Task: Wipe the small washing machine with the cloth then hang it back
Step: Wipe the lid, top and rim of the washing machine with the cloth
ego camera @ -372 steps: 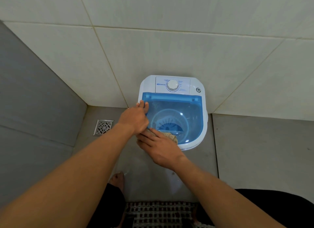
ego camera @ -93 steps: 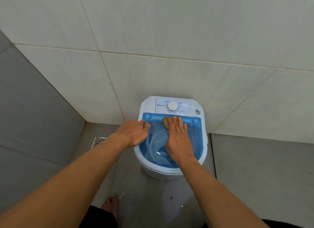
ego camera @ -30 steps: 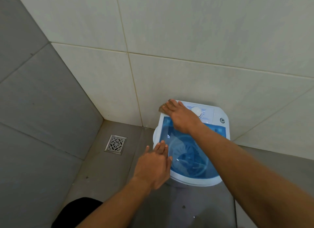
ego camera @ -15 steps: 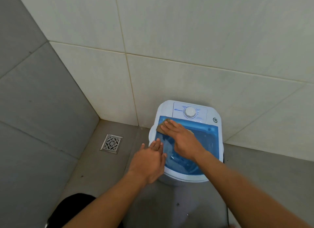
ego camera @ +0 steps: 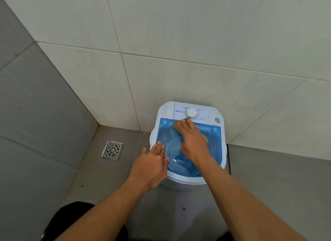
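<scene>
- My right hand (ego camera: 194, 144) has slid back along the blue lid (ego camera: 213, 147) from where it was half a second ago, from the lid's back-left corner toward the middle of the hinge edge, just in front of the white dial (ego camera: 191, 112).
- A second back that same hand was up on the white control panel (ego camera: 204, 113); so that strip looks covered, and I'm working the lid now.
- The cloth (ego camera: 179, 124) is pinned flat under my right palm, a tan edge peeking out past my fingertips and another bit showing at the right side of the hand.
- Right fingers (ego camera: 188, 125) are stretched out and pressing down on the cloth, not curled round it.
- My left hand (ego camera: 152, 167) has barely shifted: it rests at the front-left rim of the small washing machine (ego camera: 184, 182), fingers straight and together, holding nothing, steadying the tub by the look of it.
- The machine stands on the floor against the tiled wall, floor drain (ego camera: 112, 150) well off to its left.
- My read: wiping is mid-way. The lid's front half and right side, and the white outer shell, may yet need passes.
- No hook or rail for the cloth is in view, so hanging it back comes later.
</scene>
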`<state>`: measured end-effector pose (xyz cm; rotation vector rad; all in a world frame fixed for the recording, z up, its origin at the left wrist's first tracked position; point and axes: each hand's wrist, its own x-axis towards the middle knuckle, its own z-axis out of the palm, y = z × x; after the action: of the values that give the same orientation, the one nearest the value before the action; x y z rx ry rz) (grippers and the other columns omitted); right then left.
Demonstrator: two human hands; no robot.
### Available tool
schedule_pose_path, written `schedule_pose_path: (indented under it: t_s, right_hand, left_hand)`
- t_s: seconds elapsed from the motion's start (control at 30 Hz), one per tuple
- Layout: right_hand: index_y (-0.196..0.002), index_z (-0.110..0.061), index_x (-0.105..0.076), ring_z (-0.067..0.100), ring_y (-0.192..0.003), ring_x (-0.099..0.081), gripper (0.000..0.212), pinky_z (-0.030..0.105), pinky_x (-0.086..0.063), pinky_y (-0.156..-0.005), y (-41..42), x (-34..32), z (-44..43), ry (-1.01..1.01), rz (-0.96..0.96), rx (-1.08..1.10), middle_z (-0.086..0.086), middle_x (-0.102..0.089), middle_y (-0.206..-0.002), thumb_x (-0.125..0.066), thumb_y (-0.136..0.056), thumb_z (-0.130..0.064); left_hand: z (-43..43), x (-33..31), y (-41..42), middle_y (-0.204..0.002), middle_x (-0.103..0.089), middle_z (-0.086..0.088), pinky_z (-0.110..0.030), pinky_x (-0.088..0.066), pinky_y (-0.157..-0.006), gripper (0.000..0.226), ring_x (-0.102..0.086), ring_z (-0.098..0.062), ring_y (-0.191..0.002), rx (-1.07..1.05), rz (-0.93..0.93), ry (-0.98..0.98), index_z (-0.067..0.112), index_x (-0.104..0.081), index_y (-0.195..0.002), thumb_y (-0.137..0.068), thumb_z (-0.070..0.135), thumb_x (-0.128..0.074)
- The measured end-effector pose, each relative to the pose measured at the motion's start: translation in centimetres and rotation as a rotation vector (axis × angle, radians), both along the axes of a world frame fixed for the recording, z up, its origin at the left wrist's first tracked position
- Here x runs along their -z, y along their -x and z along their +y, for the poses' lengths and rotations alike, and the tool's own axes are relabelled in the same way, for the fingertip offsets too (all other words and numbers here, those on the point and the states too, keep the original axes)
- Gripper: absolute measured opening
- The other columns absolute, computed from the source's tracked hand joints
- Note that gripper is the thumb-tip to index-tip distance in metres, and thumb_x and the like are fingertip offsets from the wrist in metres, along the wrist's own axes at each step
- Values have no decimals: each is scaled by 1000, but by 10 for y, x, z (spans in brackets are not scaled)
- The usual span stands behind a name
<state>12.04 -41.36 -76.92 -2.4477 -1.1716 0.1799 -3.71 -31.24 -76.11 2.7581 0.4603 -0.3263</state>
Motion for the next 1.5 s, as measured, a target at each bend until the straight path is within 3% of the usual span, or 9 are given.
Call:
schedule_pose_path:
  t_s: [0.2,0.47,0.63,0.73,0.87,0.93,1.17,1.33,1.5]
  right_hand:
    - [-153,-25,-17,15,-150,3,80,37,-1,-121,5,-2,4,155,15,-257,-2,-10,-163,-48,-85,3]
    - [-154,-26,-9,16,-149,7,82,45,-1,-122,6,3,-31,108,25,56,-3,-6,-163,-50,-86,-5]
    - [-154,-21,-14,17,-150,5,80,41,2,-121,16,5,-36,64,75,186,1,-9,-163,-49,-85,-1]
    - [-154,-19,-14,19,-150,6,81,41,2,-120,20,7,-36,79,54,190,3,-9,-163,-50,-84,0]
    - [-154,-16,-18,22,-150,3,78,44,-3,-120,41,13,-31,85,-21,88,5,-14,-162,-53,-85,-7]
    - [-152,-13,-23,24,-150,-5,67,43,-4,-119,57,17,-24,78,-86,0,7,-22,-160,-44,-89,-10]
    - [-150,-6,-26,30,-148,-13,61,46,-10,-121,83,11,25,107,-69,-105,13,-30,-156,-36,-90,-13]
    - [-137,-3,-47,31,-139,-31,61,48,-27,-115,91,12,16,114,-158,-376,14,-49,-142,-18,-85,-18]
    - [-135,-7,-51,25,-140,-31,57,43,-28,-115,97,13,-4,177,-260,-563,8,-51,-142,-21,-87,-19]
  left_hand:
    - [4,-6,-7,-150,-40,-8,-47,-28,-114,51,-38,-21,-137,12,-31,-19,10,-39,-142,-102,37,-22]
    - [16,-19,-35,-103,-54,-4,-45,-51,-83,37,-60,-26,-88,0,-75,6,15,-57,-98,-101,36,-26]
    - [30,-33,-60,-92,-55,-8,-42,-48,-77,41,-58,-29,-83,-52,10,103,13,-54,-89,-101,37,-23]
    - [36,-45,-76,-97,-61,-15,-37,-40,-76,49,-54,-27,-83,-106,88,165,10,-56,-91,-102,40,-19]
    - [49,-47,-93,-132,-56,-15,-38,-40,-97,71,-54,-31,-114,-242,193,254,12,-63,-124,-98,56,-14]
    - [53,-46,-97,-139,-54,-12,-38,-37,-102,74,-51,-29,-120,-261,209,273,16,-63,-127,-95,61,-13]
    - [59,-46,-101,-135,-60,-7,-38,-36,-105,89,-54,-27,-119,-309,211,331,16,-65,-124,-83,73,-10]
    - [55,-50,-104,-135,-60,-4,-33,-32,-95,74,-51,-27,-121,-304,193,335,16,-65,-123,-96,63,-15]
    - [50,-54,-105,-136,-58,-6,-34,-32,-95,72,-50,-29,-122,-289,201,336,15,-65,-121,-97,61,-15]
